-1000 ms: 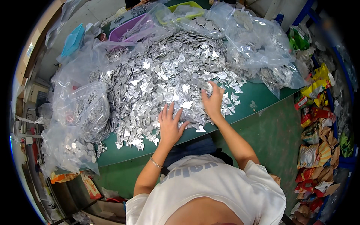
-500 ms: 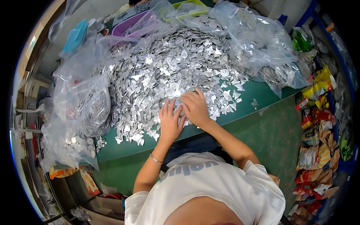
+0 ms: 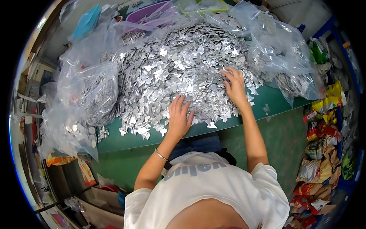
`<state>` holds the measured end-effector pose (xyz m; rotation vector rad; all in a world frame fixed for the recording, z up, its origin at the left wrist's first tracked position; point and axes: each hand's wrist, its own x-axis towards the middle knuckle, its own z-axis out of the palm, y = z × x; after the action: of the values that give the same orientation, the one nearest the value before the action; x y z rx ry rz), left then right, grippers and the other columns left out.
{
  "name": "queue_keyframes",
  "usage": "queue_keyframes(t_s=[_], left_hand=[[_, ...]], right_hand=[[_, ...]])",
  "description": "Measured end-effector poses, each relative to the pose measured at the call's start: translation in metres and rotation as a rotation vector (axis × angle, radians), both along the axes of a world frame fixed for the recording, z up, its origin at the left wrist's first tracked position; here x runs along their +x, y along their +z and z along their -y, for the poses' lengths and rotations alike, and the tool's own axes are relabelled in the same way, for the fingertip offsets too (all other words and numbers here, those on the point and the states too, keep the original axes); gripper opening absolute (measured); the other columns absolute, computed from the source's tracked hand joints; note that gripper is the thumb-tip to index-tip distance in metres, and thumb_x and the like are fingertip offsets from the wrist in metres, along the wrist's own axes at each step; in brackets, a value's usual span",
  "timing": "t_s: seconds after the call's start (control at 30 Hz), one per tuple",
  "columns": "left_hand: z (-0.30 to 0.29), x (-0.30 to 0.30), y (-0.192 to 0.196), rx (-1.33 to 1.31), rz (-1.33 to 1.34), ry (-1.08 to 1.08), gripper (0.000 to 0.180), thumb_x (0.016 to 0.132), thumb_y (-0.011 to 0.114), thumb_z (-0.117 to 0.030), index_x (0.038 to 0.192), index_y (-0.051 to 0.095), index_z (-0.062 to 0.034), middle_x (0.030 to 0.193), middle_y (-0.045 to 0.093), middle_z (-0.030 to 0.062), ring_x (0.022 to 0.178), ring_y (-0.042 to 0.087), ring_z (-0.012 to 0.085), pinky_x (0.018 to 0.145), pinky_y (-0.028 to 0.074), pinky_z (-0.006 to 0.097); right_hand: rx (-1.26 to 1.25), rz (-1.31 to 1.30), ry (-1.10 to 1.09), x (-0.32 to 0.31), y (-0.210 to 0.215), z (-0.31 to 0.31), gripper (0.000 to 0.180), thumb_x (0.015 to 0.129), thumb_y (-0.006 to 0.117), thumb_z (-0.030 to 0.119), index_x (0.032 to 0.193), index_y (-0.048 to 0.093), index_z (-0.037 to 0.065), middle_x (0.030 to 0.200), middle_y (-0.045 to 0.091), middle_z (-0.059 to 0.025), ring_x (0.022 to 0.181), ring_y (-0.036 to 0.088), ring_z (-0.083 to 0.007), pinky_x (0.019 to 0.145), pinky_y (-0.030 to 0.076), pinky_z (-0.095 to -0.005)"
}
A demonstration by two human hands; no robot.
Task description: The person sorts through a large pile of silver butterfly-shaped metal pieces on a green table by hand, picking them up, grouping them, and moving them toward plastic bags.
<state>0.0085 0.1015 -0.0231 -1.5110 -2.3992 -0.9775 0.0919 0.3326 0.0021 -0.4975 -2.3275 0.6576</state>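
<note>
A broad heap of small flat silver-coloured metal pieces, many shaped like butterflies or leaves, covers the middle of a green table. Resting on its near edge, my left hand has its fingers spread and lies over the pieces with nothing visible in it. My right hand reaches over the heap's right side. Its fingers are bent and its thumb stands apart from them, the fingertips touching the pieces. Whatever lies under those fingertips is partly hidden.
Clear plastic bags of metal parts lie left and right of the heap. Behind it are a purple bin, a lime-green bin and a blue tray. Colourful packets fill a blue-framed rack at right.
My hands were close together at the heap's near edge. The right has moved away to the right and farther over the heap; the left has shifted slightly, its fingers still spread.
</note>
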Motion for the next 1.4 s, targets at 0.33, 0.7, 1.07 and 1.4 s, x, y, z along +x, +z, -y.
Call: queue_keyframes(t_s=[0.33, 0.7, 1.07, 1.4], left_hand=[[0.001, -0.004, -0.002, 0.049, 0.024, -0.001, 0.037, 0.076, 0.063, -0.011, 0.109, 0.051, -0.0014, 0.123, 0.043, 0.0177, 0.119, 0.036, 0.0382, 0.097, 0.03, 0.047], [0.001, -0.004, 0.0, 0.036, 0.035, -0.002, 0.036, 0.076, 0.063, -0.011, 0.108, 0.051, -0.0007, 0.122, 0.043, 0.0176, 0.119, 0.036, 0.0381, 0.096, 0.031, 0.047], [0.001, -0.004, -0.001, 0.043, 0.036, 0.012, 0.035, 0.075, 0.064, -0.01, 0.107, 0.051, -0.0009, 0.121, 0.043, 0.0172, 0.118, 0.037, 0.0378, 0.094, 0.032, 0.046], [0.002, -0.005, -0.002, 0.075, 0.058, -0.003, 0.036, 0.074, 0.064, -0.009, 0.108, 0.051, -0.0013, 0.12, 0.044, 0.0165, 0.118, 0.038, 0.0376, 0.095, 0.032, 0.046]], right_hand=[[-0.17, -0.186, 0.042, -0.008, -0.049, -0.031, 0.013, 0.087, 0.052, 0.008, 0.095, 0.056, -0.001, 0.107, 0.058, -0.0136, 0.095, 0.056, -0.0247, 0.083, 0.044, -0.0324], [-1.738, -0.936, 0.322, 0.007, -0.046, -0.076, 0.01, 0.086, 0.058, 0.012, 0.087, 0.054, 0.003, 0.083, 0.057, -0.0093, 0.084, 0.056, -0.0228, 0.073, 0.046, -0.0337], [-1.576, -0.604, 0.301, 0.019, -0.011, -0.053, 0.013, 0.088, 0.055, 0.017, 0.09, 0.054, 0.005, 0.073, 0.055, -0.0085, 0.069, 0.055, -0.021, 0.057, 0.046, -0.026], [-1.575, -0.348, 0.451, 0.003, 0.018, -0.007, 0.015, 0.082, 0.054, 0.008, 0.095, 0.054, 0.0, 0.074, 0.048, -0.0039, 0.066, 0.05, -0.0156, 0.061, 0.048, -0.0278]])
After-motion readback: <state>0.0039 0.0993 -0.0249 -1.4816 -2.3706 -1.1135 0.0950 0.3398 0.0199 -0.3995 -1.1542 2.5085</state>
